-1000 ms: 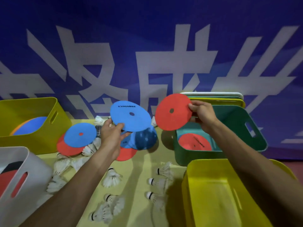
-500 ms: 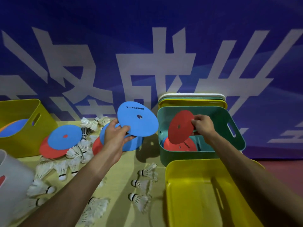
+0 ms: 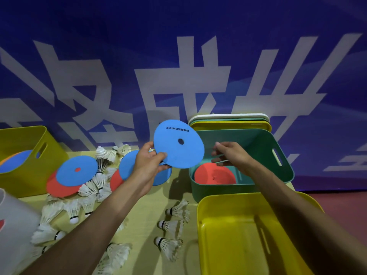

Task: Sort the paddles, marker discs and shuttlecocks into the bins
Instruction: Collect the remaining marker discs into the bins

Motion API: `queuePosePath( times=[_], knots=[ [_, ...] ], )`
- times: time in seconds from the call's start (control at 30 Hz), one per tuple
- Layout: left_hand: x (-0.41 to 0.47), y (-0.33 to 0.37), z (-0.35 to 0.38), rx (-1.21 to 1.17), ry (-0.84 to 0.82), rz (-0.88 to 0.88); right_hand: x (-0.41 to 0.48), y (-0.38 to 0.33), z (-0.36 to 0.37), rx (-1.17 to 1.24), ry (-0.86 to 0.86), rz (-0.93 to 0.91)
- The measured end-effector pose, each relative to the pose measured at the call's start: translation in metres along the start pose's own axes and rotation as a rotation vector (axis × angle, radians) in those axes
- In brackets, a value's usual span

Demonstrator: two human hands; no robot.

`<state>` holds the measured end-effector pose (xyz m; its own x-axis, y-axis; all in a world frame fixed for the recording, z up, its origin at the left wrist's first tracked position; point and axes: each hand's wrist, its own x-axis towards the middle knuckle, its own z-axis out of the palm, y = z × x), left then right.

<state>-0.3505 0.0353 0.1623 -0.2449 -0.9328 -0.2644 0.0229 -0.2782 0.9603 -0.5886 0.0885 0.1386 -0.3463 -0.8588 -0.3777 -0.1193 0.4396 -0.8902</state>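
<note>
Red disc [image 3: 214,176] dropped into green bin [image 3: 258,141]; right hand [image 3: 233,155] relaxed, left hand [image 3: 147,165] pinches blue disc [image 3: 179,153].

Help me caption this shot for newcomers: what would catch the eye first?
The blue marker disc held up at centre by the left hand stands out first against the dark blue banner. Right of it, the open right hand hovers over the green bin, where a red disc lies. White shuttlecocks lie scattered over the yellow table below.

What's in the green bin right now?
A red marker disc lies flat in the green bin; anything beneath it is hidden, and the near wall covers the front floor.
</note>
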Motion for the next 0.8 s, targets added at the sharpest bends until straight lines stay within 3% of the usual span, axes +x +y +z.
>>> queuePosePath(
  times=[0.13, 0.47, 0.8],
  knots=[
    [-0.001, 0.004, 0.011, 0.002, -0.091, 0.013, -0.016, -0.02, 0.005, 0.142, -0.125, -0.046],
    [0.0, 0.0, 0.037, 0.08, -0.199, -0.069, -0.031, -0.02, -0.035, 0.273, 0.146, -0.12],
    [0.005, -0.003, 0.02, 0.121, -0.134, -0.091, 0.002, 0.027, -0.042, 0.179, 0.321, 0.05]
  ],
)
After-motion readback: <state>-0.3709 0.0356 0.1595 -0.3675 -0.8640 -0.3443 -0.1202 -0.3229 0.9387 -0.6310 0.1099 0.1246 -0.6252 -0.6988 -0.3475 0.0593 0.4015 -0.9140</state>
